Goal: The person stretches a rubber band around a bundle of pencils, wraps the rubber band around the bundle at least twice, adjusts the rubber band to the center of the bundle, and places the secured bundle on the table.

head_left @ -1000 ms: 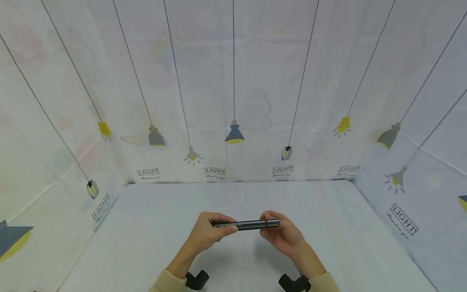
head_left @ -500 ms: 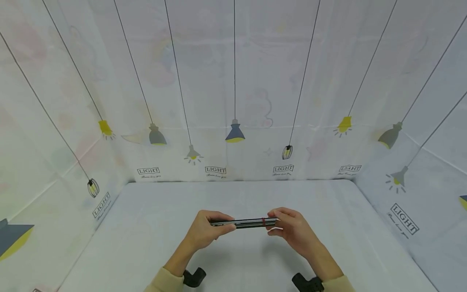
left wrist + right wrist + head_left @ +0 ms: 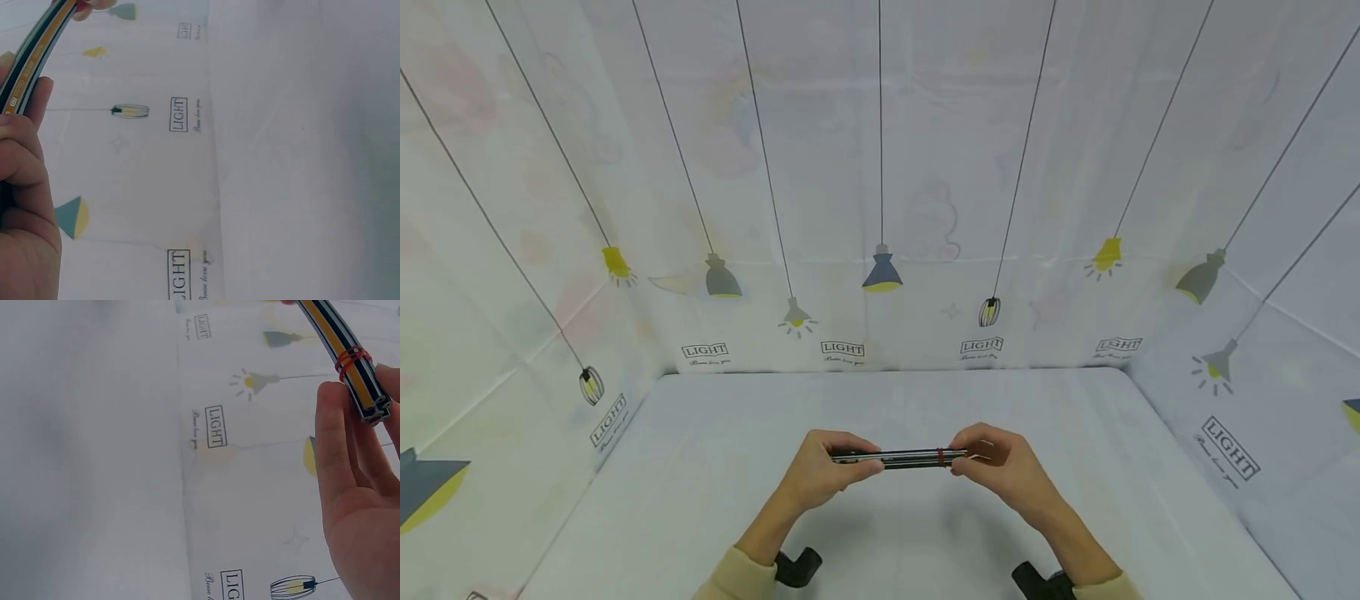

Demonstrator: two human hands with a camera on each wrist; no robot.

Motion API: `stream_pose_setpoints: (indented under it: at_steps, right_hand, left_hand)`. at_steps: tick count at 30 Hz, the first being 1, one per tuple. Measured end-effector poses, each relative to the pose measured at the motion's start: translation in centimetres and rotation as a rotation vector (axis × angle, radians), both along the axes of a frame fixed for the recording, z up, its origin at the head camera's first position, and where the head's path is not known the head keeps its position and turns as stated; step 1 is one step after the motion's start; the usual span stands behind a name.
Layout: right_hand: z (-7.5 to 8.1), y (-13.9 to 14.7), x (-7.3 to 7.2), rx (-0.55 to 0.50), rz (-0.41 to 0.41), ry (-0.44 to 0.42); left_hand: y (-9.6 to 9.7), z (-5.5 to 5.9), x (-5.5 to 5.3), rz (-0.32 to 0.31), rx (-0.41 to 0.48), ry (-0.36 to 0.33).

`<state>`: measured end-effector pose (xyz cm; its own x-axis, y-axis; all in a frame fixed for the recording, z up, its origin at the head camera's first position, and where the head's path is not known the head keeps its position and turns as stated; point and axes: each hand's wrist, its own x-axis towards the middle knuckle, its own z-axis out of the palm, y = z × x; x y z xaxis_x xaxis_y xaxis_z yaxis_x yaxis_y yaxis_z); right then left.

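Note:
A bundle of pencils (image 3: 913, 458), striped dark and orange, is held level above the white table. Red rubber band (image 3: 354, 361) loops wrap it near its right end, where the pencil ends show in the right wrist view. My left hand (image 3: 820, 471) grips the other end between thumb and fingers. At the banded end, the thumb and fingertips of my right hand (image 3: 1007, 467) lie on either side of the bundle, beside the band. The left wrist view shows the left fingers curled around the pencils (image 3: 34, 62), with gold lettering on one side.
The white table (image 3: 880, 400) stretches out beneath both hands. White curtains (image 3: 820, 167) printed with hanging lamps stand at its back and sides. A black wrist-camera mount (image 3: 799, 568) sits on each forearm.
My right hand has shifted slightly right along the bundle; its fingers spread, then came together again beside the rubber band. The left hand keeps its grip, moving a little up and left.

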<state>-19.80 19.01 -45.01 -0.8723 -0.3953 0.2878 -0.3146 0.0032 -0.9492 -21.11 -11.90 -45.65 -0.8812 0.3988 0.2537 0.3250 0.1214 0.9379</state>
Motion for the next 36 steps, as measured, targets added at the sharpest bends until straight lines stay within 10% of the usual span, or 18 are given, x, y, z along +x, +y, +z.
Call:
stream_pose_setpoints:
  at_steps: [9, 36]
  right_hand:
    - [-1.3, -1.2, 0.1, -0.014, -0.026, 0.168]
    - [-1.7, -3.0, 0.7, -0.055, -0.111, 0.124]
  left_hand:
    - [0.3, -0.1, -0.1, 0.0, -0.015, -0.024]
    - [-0.5, -0.2, 0.1, 0.033, 0.003, -0.084]
